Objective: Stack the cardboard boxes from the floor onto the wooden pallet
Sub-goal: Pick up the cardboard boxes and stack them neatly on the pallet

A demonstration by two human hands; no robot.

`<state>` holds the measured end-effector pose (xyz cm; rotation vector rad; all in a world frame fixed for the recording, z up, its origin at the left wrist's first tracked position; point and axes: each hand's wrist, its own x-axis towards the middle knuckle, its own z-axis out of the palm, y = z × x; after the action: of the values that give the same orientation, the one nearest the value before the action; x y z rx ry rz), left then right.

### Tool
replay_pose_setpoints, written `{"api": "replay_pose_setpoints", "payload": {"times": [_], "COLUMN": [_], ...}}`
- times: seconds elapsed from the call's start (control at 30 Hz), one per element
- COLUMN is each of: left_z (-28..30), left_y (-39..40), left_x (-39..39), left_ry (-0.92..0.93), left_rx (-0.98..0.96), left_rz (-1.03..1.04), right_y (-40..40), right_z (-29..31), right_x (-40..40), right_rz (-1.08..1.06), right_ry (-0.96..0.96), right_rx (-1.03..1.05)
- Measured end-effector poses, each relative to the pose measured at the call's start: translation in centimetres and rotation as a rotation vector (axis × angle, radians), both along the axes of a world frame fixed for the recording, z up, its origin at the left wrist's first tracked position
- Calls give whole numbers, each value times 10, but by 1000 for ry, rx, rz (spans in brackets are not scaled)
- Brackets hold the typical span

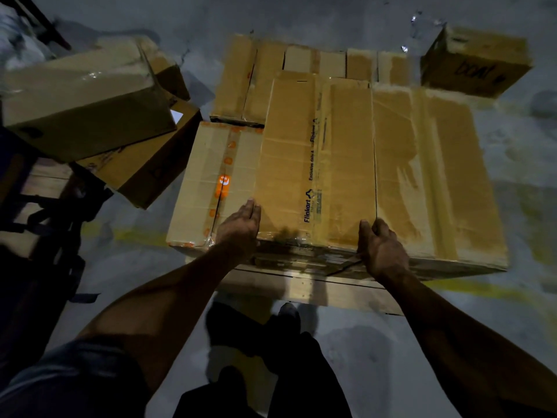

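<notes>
Dim light, so your lower body and the dark frame at the left edge are hard to read. The wooden pallet (304, 286) shows only as a strip at the near edge; boxes hide everything else. Your left hand (241, 229) lies flat, fingers straight, against the left side of the Flipkart box (316, 158). Your right hand (381, 247) curls over its near right corner, thumb on top; fingertips hidden. That box sits on the stack, between the orange-taped box (208, 182) and a wide box (434, 176). 2 tilted boxes (87, 98) at left, 1 marked box (476, 60) on the floor (512, 131) far right.
</notes>
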<state>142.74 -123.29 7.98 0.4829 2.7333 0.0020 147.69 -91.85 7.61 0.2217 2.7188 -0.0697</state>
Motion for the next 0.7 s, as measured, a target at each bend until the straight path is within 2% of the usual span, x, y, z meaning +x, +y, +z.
{"api": "replay_pose_setpoints", "payload": {"times": [0.17, 0.3, 0.4, 0.7], "left_z": [14, 28, 48, 101], "left_y": [4, -9, -29, -125], "left_x": [-5, 8, 31, 130], "left_ry": [-157, -192, -155, 14], "left_rx": [-14, -29, 10, 168], "left_rz": [74, 132, 206, 435], "right_y": [-20, -48, -81, -216], "right_z": [8, 22, 38, 86], "right_x": [1, 11, 26, 76], "right_rz": [-83, -162, -111, -143], "right_ry": [-80, -104, -60, -8], "right_rx": [-45, -115, -200, -463]}}
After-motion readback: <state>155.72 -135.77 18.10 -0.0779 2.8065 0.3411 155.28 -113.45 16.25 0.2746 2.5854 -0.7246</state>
